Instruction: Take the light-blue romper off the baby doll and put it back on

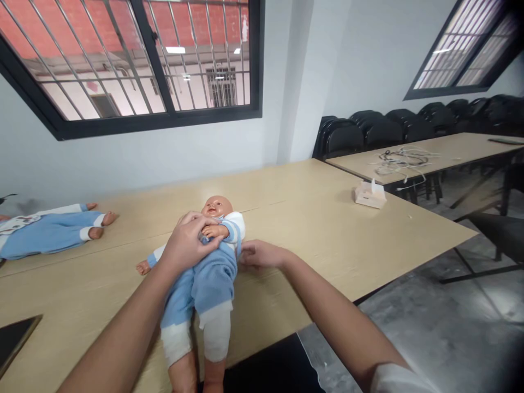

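A baby doll (215, 273) in blue-and-white clothes lies on its back on the wooden table, its head toward the wall. Across its chest lies my left hand (190, 240), thumb and fingers closed around the doll's upper body beside its bent arm. Low at the doll's other side, my right hand (257, 254) has its fingers curled against the clothing, where a blue strap (239, 237) runs down. The right fingertips are partly hidden behind the doll. White cuffs (216, 330) end the trouser legs above the bare feet.
Another doll (49, 229) in similar clothes lies at the left. A tissue box (370, 194) stands at the table's right. Tangled cables (403, 161) lie on the farther table, with folded black chairs (344, 136) behind. A dark flat object (16, 341) is at the left edge.
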`<control>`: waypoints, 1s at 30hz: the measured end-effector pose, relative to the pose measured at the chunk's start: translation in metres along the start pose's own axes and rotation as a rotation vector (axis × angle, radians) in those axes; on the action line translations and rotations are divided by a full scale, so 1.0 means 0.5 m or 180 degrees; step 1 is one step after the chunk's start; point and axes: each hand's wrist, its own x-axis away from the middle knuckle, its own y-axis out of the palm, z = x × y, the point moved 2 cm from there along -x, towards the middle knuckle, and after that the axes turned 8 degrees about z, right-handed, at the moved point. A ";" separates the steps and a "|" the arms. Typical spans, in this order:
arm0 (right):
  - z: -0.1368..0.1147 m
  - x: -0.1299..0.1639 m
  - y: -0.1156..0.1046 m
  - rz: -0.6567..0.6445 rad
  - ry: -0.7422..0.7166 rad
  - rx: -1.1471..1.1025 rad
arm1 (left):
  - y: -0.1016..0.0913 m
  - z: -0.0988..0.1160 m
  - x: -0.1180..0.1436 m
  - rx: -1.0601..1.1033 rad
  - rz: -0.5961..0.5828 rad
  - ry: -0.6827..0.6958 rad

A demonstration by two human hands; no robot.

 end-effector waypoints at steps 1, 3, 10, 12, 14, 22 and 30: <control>0.004 -0.003 0.004 0.0068 -0.0101 0.0065 | 0.002 -0.002 0.001 0.0005 0.0016 0.0000; 0.010 -0.009 0.011 0.0161 -0.0267 0.0114 | 0.006 -0.004 0.002 0.0017 0.0049 0.0002; 0.012 -0.001 -0.019 0.0434 -0.0225 0.0946 | 0.001 -0.015 0.007 -0.0015 0.0102 0.0030; 0.009 0.005 -0.042 0.0836 -0.0137 0.1605 | -0.001 -0.016 0.008 0.0021 0.0100 0.0050; 0.006 0.009 -0.059 0.1133 -0.0086 0.2033 | -0.002 -0.016 0.009 0.0074 0.0098 0.0081; -0.011 0.004 -0.052 0.0988 -0.0494 -0.0062 | 0.002 -0.009 0.011 0.0137 0.0060 0.0105; -0.063 -0.007 -0.047 0.1247 -0.0393 -0.1084 | 0.030 0.043 0.014 0.0044 -0.0559 0.0642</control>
